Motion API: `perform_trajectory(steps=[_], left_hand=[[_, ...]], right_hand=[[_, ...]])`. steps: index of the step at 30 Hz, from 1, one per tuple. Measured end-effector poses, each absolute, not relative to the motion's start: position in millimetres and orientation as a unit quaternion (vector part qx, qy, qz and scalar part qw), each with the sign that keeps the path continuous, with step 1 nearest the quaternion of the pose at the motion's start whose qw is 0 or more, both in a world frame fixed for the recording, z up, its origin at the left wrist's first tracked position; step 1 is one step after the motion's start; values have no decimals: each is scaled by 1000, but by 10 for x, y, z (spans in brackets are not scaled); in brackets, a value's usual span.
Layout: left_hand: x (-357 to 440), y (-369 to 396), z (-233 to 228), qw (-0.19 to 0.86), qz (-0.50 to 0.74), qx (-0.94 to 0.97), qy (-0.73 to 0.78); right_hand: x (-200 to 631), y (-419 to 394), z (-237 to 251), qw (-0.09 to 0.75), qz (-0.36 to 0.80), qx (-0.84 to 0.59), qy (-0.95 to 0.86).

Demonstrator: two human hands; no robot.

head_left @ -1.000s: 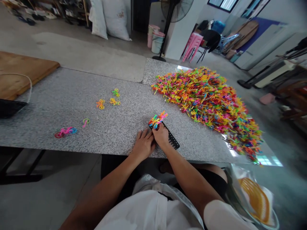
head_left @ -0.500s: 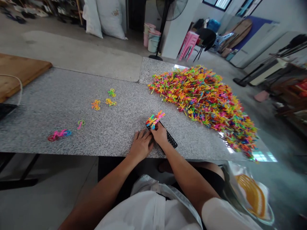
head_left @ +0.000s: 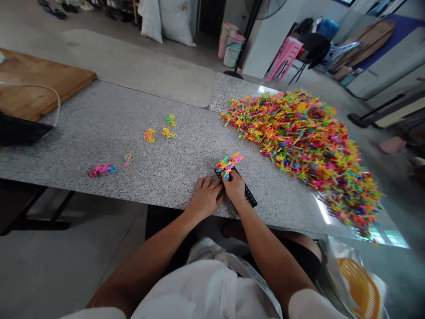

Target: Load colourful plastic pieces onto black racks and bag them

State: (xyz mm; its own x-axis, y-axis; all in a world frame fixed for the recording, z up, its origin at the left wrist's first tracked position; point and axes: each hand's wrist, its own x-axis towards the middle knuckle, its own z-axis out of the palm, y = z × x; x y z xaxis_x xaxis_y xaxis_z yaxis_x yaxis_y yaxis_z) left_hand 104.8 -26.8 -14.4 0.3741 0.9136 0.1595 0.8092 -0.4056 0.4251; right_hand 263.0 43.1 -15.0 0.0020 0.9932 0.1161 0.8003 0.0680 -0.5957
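small workshop: granite worktable, heap of plastic pieces, sacks.
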Motion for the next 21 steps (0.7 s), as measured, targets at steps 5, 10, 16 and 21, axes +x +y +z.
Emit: perform_trajectory(steps=[5,10,16,21], left_hand=[[1047,-265,-152,139,189,817,526],[1051,-264,-141,146,195,814,528],[1061,-269,-136,153,191,815,525],[1047,-264,-132,157,189,812,529]], right_hand=[[2596,413,-166,245,141,-663,-694],[2619,417,-187,229,137,-662,-701],[2605,413,-183,220,128,-666,-701],[2507,448,-151,177,118,-693,-689]])
